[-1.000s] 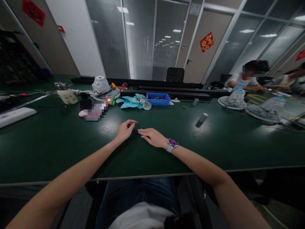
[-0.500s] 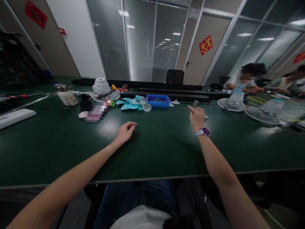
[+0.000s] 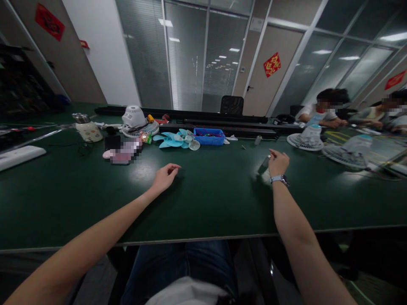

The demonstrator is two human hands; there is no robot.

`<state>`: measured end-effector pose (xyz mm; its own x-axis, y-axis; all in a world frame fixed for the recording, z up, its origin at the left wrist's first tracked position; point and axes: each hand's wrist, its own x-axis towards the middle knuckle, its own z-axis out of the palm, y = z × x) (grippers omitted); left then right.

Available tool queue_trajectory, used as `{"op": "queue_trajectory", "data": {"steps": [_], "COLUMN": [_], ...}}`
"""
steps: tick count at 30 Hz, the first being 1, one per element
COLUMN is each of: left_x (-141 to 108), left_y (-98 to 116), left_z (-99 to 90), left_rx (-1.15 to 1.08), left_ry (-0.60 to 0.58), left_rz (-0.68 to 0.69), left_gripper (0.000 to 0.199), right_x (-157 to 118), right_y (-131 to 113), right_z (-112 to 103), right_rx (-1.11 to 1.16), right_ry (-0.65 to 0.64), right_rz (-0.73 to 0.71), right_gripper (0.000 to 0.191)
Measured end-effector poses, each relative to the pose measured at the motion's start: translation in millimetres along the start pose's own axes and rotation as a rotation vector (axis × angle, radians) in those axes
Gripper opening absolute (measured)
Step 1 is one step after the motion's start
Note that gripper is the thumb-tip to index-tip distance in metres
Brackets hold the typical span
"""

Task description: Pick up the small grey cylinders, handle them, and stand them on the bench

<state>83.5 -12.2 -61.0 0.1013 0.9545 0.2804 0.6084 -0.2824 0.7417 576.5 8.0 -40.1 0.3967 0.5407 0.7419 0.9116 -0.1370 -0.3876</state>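
My left hand [image 3: 165, 176] rests over the near part of the green table [image 3: 203, 199], its fingers loosely bent and a gap beside the thumb. Nothing shows in it. Further right, my right hand [image 3: 280, 162], with a watch [image 3: 280, 180] on the wrist, has its fingertips together above the table. They pinch the silvery upper end of a small grey cylinder [image 3: 264, 165], which tilts down to the left. Beyond it stands a similar small grey piece [image 3: 258, 140]. A tiny thin piece [image 3: 243, 147] lies to its left, too small to name.
At the back are a blue bin [image 3: 209, 137] of small parts, light-blue fan blades [image 3: 173, 139] and a white fan unit [image 3: 133, 116]. A jug [image 3: 87, 128] and a phone [image 3: 124, 154] lie left. More fan units [image 3: 310, 137] stand right, near two people [image 3: 330, 108].
My right hand has moved right and slightly toward me, and its wrist has turned. The grey cylinder now shows left of the fingers. My left hand has hardly moved.
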Motion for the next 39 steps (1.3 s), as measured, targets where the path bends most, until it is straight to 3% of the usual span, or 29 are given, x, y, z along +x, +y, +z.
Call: {"op": "queue_trajectory", "data": {"steps": [17,28,36,39], "left_x": [1.7,1.4,0.5,-0.6], "left_y": [-2.3,-0.4,2.7,5.8], "left_z": [3.8,3.8,2.0,0.2], "left_rx": [0.013,0.025,0.022,0.02], "left_ry": [-0.01,-0.014,-0.024,-0.018], "left_rz": [0.033,0.022,0.004,0.007], "left_gripper": [0.034,0.032,0.032,0.032], "right_x": [-1.8,-1.2,-3.7,-8.3], "right_y": [10.3,8.8,6.2,3.0], "right_z": [5.0,9.1,4.0,4.2], "right_rx": [0.059,0.077,0.014,0.056], "right_ry": [0.021,0.066,-0.016,0.005], "right_rz": [0.055,-0.013,0.077,0.118], "right_gripper": [0.036,0.035,0.032,0.04]}}
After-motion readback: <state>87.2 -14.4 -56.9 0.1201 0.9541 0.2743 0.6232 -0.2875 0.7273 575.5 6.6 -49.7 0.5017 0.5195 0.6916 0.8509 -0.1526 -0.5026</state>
